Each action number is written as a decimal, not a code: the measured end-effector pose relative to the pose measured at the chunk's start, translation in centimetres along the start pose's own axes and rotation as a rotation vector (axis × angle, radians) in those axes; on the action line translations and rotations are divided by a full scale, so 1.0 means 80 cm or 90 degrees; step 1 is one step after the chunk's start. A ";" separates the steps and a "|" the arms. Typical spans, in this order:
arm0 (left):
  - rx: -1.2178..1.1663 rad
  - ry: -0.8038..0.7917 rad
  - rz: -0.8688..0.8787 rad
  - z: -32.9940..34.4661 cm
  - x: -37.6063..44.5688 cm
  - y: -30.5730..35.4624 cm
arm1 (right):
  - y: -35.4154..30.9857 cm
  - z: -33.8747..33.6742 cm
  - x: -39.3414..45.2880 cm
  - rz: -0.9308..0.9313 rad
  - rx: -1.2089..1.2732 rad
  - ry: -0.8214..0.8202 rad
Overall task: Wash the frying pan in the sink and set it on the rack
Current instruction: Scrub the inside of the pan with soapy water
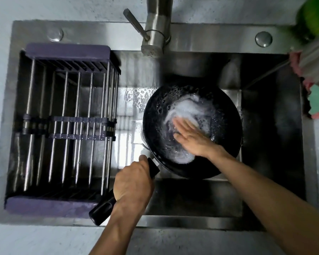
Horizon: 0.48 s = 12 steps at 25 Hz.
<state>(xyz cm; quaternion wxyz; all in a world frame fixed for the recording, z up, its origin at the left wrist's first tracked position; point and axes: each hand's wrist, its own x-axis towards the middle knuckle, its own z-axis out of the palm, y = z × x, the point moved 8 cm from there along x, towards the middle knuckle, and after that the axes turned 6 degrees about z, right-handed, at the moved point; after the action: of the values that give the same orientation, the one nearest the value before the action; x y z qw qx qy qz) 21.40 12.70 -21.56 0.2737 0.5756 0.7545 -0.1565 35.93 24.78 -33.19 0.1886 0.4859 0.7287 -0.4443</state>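
Note:
A black frying pan [225, 115] sits low in the steel sink [271, 126], its inside streaked with white suds and bubbles. My left hand [133, 181] is wrapped around the pan's long black handle [101, 210], which points toward the sink's near left. My right hand [193, 138] lies flat inside the pan, fingers spread and pointing up-left, palm against the soapy bottom; nothing shows in it. The rack [66, 207], purple-ended with steel bars, spans the sink's left side and holds nothing.
A steel faucet [153, 46] with a side lever hangs over the sink's back edge, just behind the pan. Pink and green cloths [317, 102] drape over the right rim, below a green object [315, 15]. Grey counter surrounds the sink.

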 end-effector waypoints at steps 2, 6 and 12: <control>0.001 0.001 0.003 0.002 0.000 0.001 | -0.006 -0.032 0.022 0.129 0.026 0.086; 0.006 0.002 -0.002 0.002 0.002 -0.001 | -0.048 0.032 -0.028 -0.128 -0.023 -0.088; 0.019 0.005 -0.001 0.001 0.000 0.001 | -0.011 -0.017 0.001 0.133 0.012 0.044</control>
<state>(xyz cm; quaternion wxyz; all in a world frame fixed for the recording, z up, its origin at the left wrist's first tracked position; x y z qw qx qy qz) 21.51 12.72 -21.63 0.2618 0.5797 0.7536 -0.1658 35.38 25.85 -32.08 0.2042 0.5759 0.6759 -0.4121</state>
